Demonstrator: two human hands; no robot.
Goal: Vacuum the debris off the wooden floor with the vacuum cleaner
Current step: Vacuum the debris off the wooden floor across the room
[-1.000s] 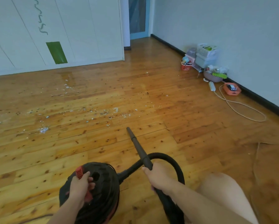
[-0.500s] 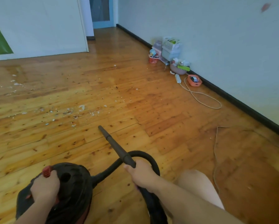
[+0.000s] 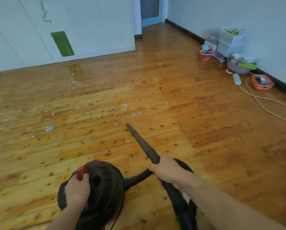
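A round black vacuum cleaner (image 3: 104,186) with a red handle sits on the wooden floor (image 3: 213,146) at the bottom centre. My left hand (image 3: 77,190) grips its top at the red handle. My right hand (image 3: 168,171) holds the dark wand (image 3: 141,141) where it joins the black hose (image 3: 178,205). The wand points forward and left, its tip just short of a band of white and dark debris (image 3: 109,110) scattered across the boards. A small white pile (image 3: 49,128) lies further left.
White wardrobe doors (image 3: 89,30) with a green patch line the back left. A doorway (image 3: 150,10) opens at the back. Along the right wall stand baskets and bags (image 3: 230,45), an orange tray (image 3: 262,82) and a white cord (image 3: 263,103).
The view swung right half a second ago and has swung back left, now closer. Both hands keep their grips; the wand tip sits nearer the debris band.
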